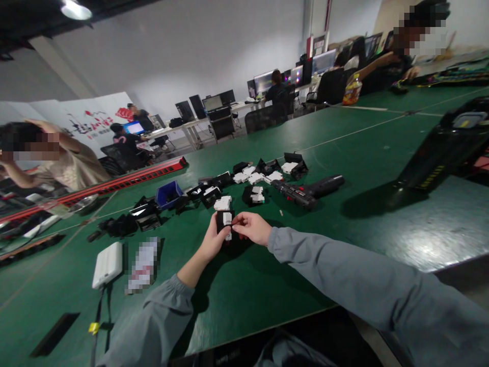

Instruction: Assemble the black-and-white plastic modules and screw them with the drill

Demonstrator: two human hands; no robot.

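Note:
My left hand grips a small black part with white pieces on it, above the green table. Against its right side, my right hand has its thumb and fingertips pressed together; whatever is between them is too small to make out. One white piece shows on the face of the black part. Just beyond lies another white piece. A black part with white pieces rests to the right, near a black power screwdriver.
Farther back are a pile of white pieces and a blue bin. A white box with a strap lies left, beside a pale packet. A black bottle stands right. People sit around the table's far sides.

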